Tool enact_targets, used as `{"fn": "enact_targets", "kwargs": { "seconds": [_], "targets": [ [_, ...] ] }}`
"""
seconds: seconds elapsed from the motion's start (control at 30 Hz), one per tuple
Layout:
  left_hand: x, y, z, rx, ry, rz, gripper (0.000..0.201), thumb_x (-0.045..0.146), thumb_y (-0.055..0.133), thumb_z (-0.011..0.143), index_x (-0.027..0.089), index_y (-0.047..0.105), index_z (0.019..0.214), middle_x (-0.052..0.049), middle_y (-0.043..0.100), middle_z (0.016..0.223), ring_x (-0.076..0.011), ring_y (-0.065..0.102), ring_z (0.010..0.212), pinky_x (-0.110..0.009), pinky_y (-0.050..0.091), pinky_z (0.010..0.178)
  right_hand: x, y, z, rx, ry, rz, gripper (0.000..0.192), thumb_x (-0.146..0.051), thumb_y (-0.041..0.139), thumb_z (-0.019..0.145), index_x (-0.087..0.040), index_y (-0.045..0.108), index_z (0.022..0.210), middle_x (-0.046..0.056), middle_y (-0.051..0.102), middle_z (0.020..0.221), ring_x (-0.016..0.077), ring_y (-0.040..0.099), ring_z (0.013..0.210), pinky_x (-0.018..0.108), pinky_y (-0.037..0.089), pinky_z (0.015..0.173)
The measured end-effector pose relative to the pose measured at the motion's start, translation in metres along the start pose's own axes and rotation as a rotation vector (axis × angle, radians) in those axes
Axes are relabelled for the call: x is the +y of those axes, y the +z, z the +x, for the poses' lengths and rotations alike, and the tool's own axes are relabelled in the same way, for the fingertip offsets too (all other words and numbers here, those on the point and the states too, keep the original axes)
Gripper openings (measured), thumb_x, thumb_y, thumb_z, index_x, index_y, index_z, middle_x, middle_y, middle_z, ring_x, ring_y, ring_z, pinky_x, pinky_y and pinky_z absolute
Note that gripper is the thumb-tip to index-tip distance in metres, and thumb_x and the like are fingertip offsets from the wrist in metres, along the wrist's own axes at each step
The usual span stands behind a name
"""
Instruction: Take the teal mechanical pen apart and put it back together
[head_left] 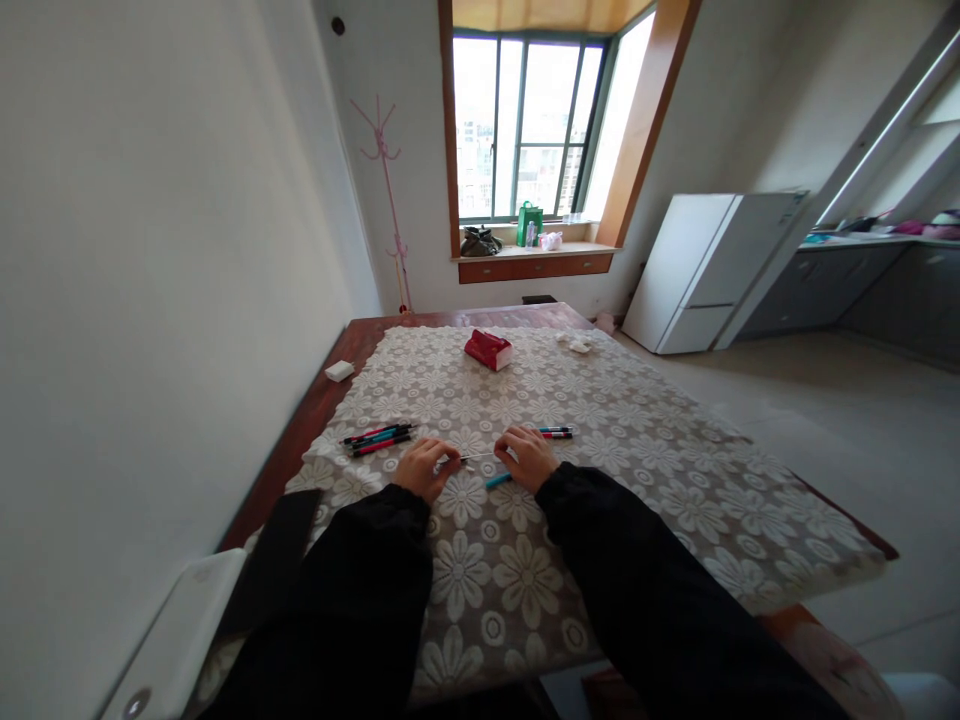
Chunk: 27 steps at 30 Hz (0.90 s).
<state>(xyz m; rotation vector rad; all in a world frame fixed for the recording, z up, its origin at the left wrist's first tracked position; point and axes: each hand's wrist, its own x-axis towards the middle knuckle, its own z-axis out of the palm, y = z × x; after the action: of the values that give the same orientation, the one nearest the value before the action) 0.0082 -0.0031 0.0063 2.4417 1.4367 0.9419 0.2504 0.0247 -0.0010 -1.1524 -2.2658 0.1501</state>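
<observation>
Holding thin refill [478, 456] level between both hands just above surface [637, 400]. Left hand [424, 468] pinches one end, right hand [527, 457] other; fingers closed narrow on it. Step looks like pen assembly, mid-way. Next move likely calls for steady alignment with blue barrel [498, 481] lying under right hand. Refill slim, pale, straight. Pens [377, 438] left, two more [556, 433] right.
</observation>
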Motion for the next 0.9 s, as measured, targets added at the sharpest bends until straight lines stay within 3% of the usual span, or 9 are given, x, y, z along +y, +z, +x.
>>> {"fn": "enact_targets", "kwargs": {
  "seconds": [0.2,0.5,0.6,0.73,0.9],
  "targets": [
    [0.004,-0.003,-0.001,0.065,-0.046,0.026,0.003,0.021,0.06,0.078,0.022,0.063,0.077,-0.004,0.067,0.09,-0.0217,0.057,0.094,-0.036,0.047,0.087,-0.003,-0.002,-0.001,0.058,-0.027,0.044,0.004,-0.016,0.058,0.085,-0.019,0.06,0.086,0.003,0.061,0.085,0.0186,0.054,0.086,0.033,0.037,0.08],
    [0.006,-0.003,-0.003,-0.036,-0.014,0.082,0.003,0.019,0.065,0.07,0.022,0.064,0.072,-0.004,0.066,0.096,-0.0239,0.055,0.098,-0.039,0.044,0.092,-0.009,-0.003,-0.003,-0.112,-0.219,0.11,0.005,-0.025,0.061,0.085,-0.02,0.063,0.083,0.004,0.061,0.09,0.0193,0.052,0.089,0.034,0.038,0.084],
    [0.006,-0.003,-0.003,-0.034,-0.001,0.067,0.009,0.019,0.066,0.071,0.022,0.065,0.08,-0.004,0.065,0.099,-0.0236,0.055,0.1,-0.039,0.044,0.093,-0.008,-0.003,-0.004,-0.138,-0.24,0.109,0.007,-0.027,0.062,0.084,-0.021,0.064,0.083,0.004,0.061,0.09,0.0191,0.051,0.089,0.034,0.038,0.084],
    [0.003,0.0,-0.001,-0.076,0.103,0.044,0.027,0.023,0.062,0.08,0.026,0.067,0.106,-0.005,0.063,0.113,-0.0227,0.052,0.109,-0.039,0.041,0.098,-0.008,-0.003,-0.004,-0.156,-0.258,0.109,0.004,-0.023,0.062,0.082,-0.021,0.064,0.084,0.004,0.061,0.09,0.0193,0.051,0.089,0.034,0.038,0.085],
    [-0.003,0.007,-0.001,-0.109,0.172,0.052,0.018,0.024,0.058,0.086,0.029,0.071,0.097,-0.003,0.062,0.117,-0.022,0.05,0.111,-0.04,0.041,0.099,-0.01,-0.006,-0.005,-0.165,-0.27,0.107,0.01,-0.015,0.06,0.078,-0.021,0.064,0.085,0.004,0.06,0.091,0.0196,0.051,0.091,0.035,0.038,0.086]
  ]
}}
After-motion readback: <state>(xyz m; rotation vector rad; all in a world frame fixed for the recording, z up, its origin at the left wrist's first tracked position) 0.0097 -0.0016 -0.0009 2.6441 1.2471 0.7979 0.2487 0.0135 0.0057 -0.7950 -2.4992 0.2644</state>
